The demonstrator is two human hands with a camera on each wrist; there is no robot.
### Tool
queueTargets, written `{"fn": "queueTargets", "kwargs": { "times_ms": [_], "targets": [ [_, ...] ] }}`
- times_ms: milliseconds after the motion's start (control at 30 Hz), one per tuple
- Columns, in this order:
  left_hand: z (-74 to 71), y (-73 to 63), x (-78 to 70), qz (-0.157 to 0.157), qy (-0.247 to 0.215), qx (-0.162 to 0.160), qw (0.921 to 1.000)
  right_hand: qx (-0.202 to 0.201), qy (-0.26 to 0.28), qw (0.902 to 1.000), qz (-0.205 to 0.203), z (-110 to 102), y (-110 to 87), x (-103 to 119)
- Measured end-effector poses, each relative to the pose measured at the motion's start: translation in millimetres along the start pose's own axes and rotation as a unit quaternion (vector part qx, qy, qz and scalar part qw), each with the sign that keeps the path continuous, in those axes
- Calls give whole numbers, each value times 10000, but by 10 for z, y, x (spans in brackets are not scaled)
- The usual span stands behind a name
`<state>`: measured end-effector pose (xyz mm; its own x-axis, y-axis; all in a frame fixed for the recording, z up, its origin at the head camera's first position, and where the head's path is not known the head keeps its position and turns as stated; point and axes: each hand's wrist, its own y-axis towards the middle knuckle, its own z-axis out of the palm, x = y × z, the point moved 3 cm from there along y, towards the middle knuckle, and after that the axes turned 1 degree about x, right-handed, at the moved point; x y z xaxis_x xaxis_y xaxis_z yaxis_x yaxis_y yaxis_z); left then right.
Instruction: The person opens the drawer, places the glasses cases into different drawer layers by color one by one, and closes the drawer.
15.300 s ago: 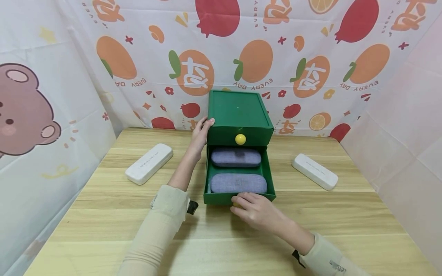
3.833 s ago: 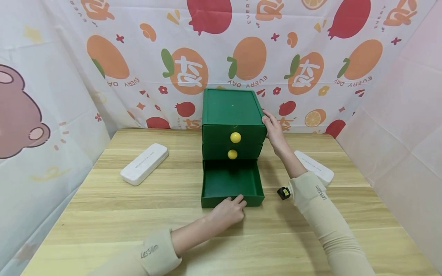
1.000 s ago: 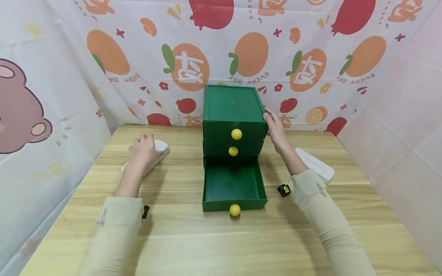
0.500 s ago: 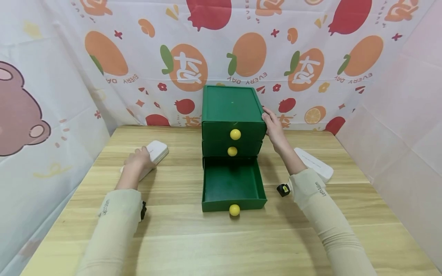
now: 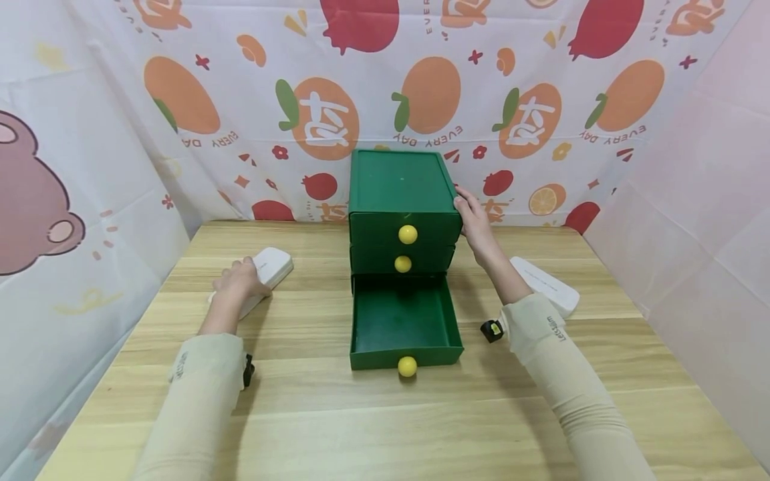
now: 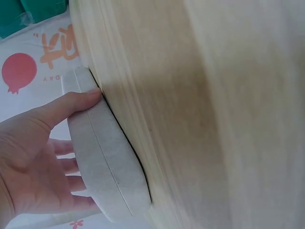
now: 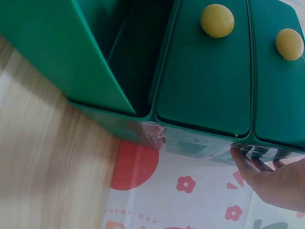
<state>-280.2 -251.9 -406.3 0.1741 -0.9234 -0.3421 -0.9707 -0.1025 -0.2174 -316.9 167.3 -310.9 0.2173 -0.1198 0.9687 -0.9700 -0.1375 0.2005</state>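
Observation:
On the left of the table lies a white glasses case [image 5: 272, 266], lettered on top. My left hand [image 5: 237, 284] spans it; in the left wrist view the thumb presses one long side of the case [image 6: 105, 148], with the fingers at the opposite side. The case's edge meets the wood. A green drawer cabinet [image 5: 403, 179] with yellow knobs stands at the back centre. Its bottom drawer [image 5: 404, 324] is pulled out, showing a bare floor; the two upper drawers are closed. My right hand [image 5: 478, 227] rests against the cabinet's right side, fingers extended in the right wrist view.
Another white glasses case [image 5: 546, 287] lies on the right, partly behind the right forearm. A fruit-print cloth [image 5: 385, 87] hangs right behind the cabinet. The wooden table [image 5: 337, 427] stretches in front of the drawer.
The middle drawer, earlier out with two purple-grey glasses cases inside, is shut; the bottom one is out. My left hand left its knob for the left white glasses case. My right hand stays on the cabinet.

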Motion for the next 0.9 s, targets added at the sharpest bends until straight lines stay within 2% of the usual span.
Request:
{"fn": "queueTargets", "kwargs": {
  "times_ms": [233,467,700,900],
  "targets": [
    [-7,-32,18,61,-23,66,10000,1,-23,10000,-42,11,10,-11],
    [-7,-49,6,187,-88,48,9998,58,-118,9999,28,76,-189,264],
    [-24,-98,-41,278,-94,135,9995,33,-101,9999,52,76,-190,273],
    [-72,-198,-137,349,-246,10,9991,63,-62,10000,26,75,-183,265]
  ]
}}
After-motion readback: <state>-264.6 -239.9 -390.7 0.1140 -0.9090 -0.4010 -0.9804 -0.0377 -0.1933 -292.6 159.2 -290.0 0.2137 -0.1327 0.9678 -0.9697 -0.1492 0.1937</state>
